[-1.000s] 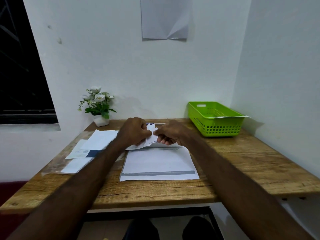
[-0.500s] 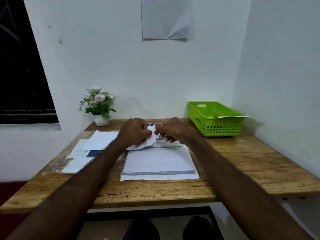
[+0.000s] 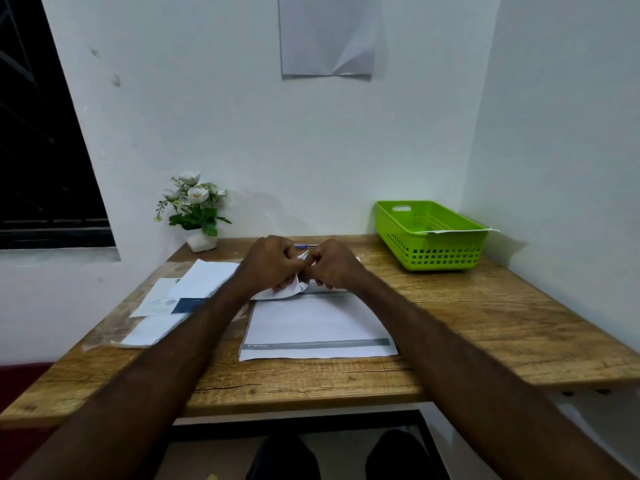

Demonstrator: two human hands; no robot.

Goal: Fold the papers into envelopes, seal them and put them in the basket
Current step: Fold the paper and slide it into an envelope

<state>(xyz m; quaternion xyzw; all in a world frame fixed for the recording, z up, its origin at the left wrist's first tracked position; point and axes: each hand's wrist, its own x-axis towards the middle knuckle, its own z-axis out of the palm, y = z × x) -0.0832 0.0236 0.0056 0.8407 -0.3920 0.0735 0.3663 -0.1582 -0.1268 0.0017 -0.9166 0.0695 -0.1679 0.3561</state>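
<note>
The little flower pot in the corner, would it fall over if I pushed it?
Probably yes, if pushed up high. The flower pot is small and the flowers spread taller and wider than it, so it looks top-heavy. It also seems light, so a low nudge might slide it along the smooth wooden table instead.
</note>
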